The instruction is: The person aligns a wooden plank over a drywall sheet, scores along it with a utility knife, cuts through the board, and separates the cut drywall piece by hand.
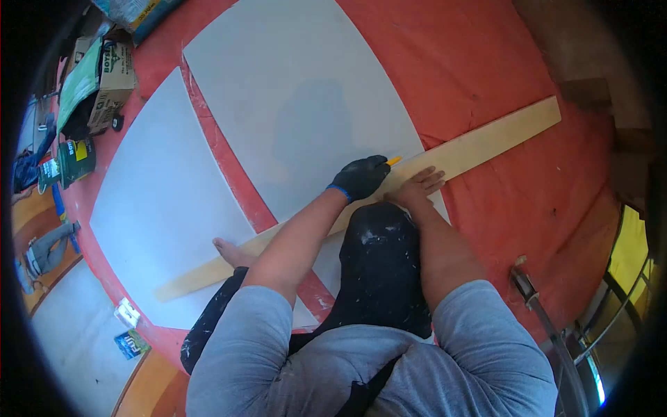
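My left hand [361, 178], in a black glove with a blue cuff, is closed round a slim yellow tool [394, 160]. Only its yellow end shows, so whether it is a pencil or a knife I cannot tell. It lies by the upper edge of a long, pale wooden straightedge board [497, 137]. My bare right hand [418, 186] presses flat on that board with fingers stretched out. The board runs diagonally across a large white panel [306, 90] and a second white panel [163, 187]. A bare foot [233, 251] rests on or against the board at the left.
Red sheeting [479, 62] covers the floor under the panels. At the upper left stand a cardboard box [114, 80] and a dark green can [76, 161]. A metal bar [549, 326] lies at the lower right. Another person's legs [52, 248] show at the far left.
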`<action>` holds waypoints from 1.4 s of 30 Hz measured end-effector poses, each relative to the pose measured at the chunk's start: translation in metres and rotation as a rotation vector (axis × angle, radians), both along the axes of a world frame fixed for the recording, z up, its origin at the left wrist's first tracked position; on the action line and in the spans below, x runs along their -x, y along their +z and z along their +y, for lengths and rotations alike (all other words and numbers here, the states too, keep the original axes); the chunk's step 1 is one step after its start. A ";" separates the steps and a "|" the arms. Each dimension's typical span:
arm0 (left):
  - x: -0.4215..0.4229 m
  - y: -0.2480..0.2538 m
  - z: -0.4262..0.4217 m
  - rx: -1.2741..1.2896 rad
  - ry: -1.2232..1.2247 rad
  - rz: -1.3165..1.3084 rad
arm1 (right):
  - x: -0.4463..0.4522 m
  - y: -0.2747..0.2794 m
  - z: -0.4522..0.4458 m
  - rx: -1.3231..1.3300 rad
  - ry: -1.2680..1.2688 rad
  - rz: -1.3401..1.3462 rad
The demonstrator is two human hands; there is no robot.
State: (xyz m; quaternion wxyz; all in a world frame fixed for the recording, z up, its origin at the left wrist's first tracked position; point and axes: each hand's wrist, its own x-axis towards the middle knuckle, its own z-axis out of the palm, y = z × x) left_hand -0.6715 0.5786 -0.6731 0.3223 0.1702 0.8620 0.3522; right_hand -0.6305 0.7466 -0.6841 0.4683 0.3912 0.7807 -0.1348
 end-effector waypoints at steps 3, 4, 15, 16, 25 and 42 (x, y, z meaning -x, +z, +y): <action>0.012 -0.011 0.019 -0.005 -0.074 -0.110 | 0.007 0.018 -0.001 0.027 -0.019 0.004; 0.014 -0.010 0.022 0.002 -0.168 -0.050 | 0.006 0.014 -0.002 0.017 -0.024 0.006; 0.020 -0.002 0.044 0.133 -0.071 -0.264 | -0.001 0.003 -0.001 0.001 0.052 0.011; 0.019 -0.001 0.034 0.139 -0.087 -0.260 | 0.001 0.003 -0.002 0.008 0.045 0.020; -0.062 0.044 -0.155 0.377 -0.062 -0.359 | 0.005 0.001 -0.010 -0.053 0.079 -0.026; -0.139 0.106 -0.405 0.686 0.235 -0.364 | -0.004 -0.004 -0.012 -0.077 0.179 -0.022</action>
